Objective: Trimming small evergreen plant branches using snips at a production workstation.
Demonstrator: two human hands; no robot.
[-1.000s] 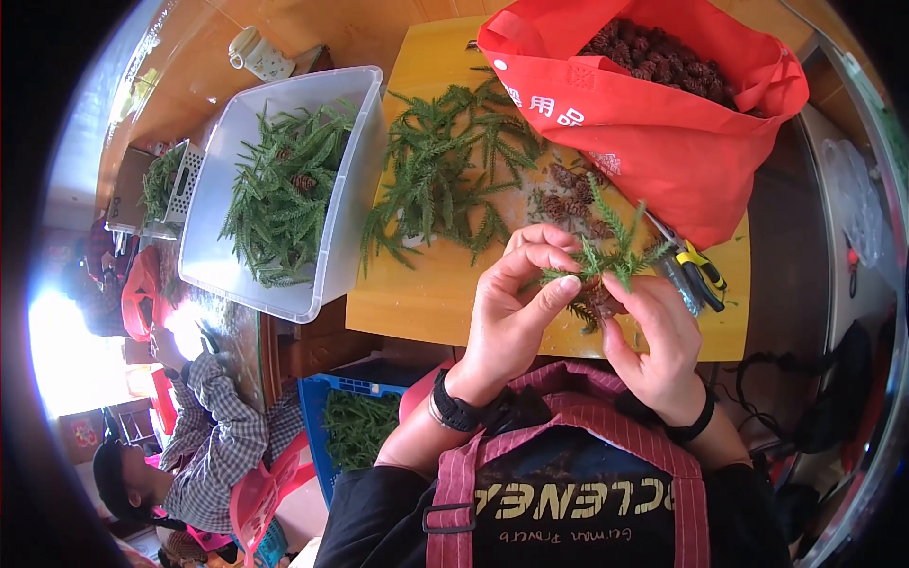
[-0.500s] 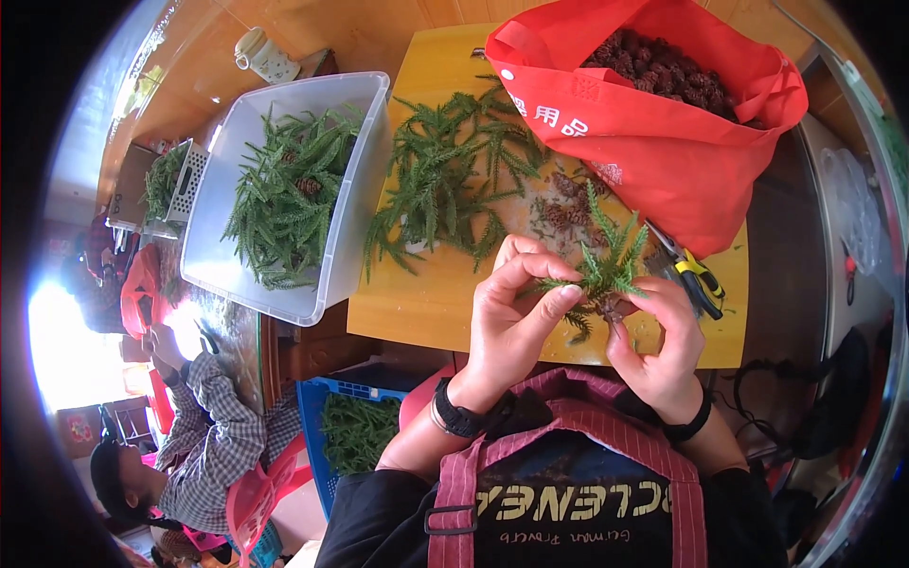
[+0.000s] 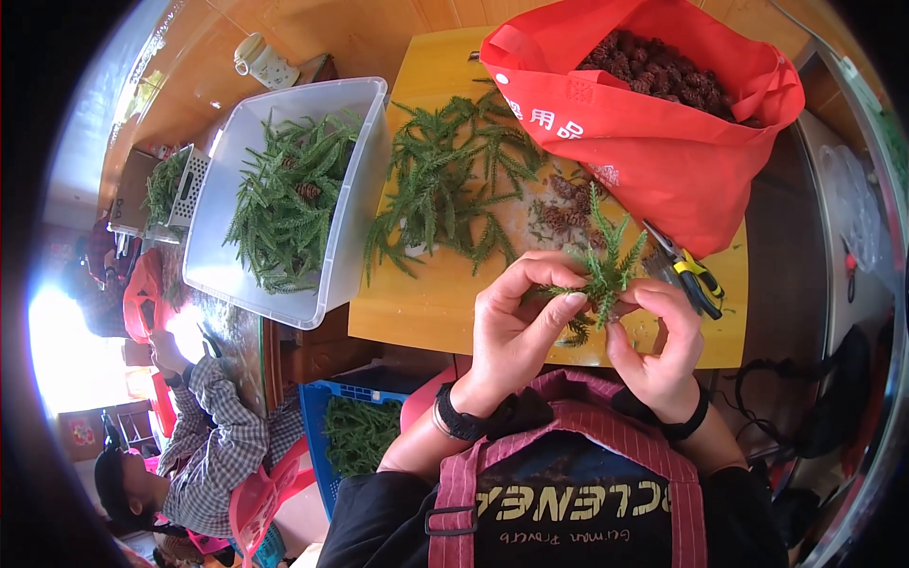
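Observation:
A green artificial pine sprig is held between my two hands over the near part of the yellow table. My left hand pinches its left side between thumb and fingers. The fingertips of my right hand close on the sprig's lower right, and what lies under them is partly hidden. Beyond my hands are several loose brown pine cones. A heap of green sprigs lies to the left of the cones. Yellow-and-black pliers rest just right of my right hand.
A red bag full of pine cones stands at the back right. Left of the table is a clear plastic bin of sprigs. A blue crate holds more greenery below. Another person in a checked shirt sits at far left.
The sprig has turned slightly in my fingers, and its fronds stand more upright. My left fingers have shifted a little along it. Both hands keep their hold.

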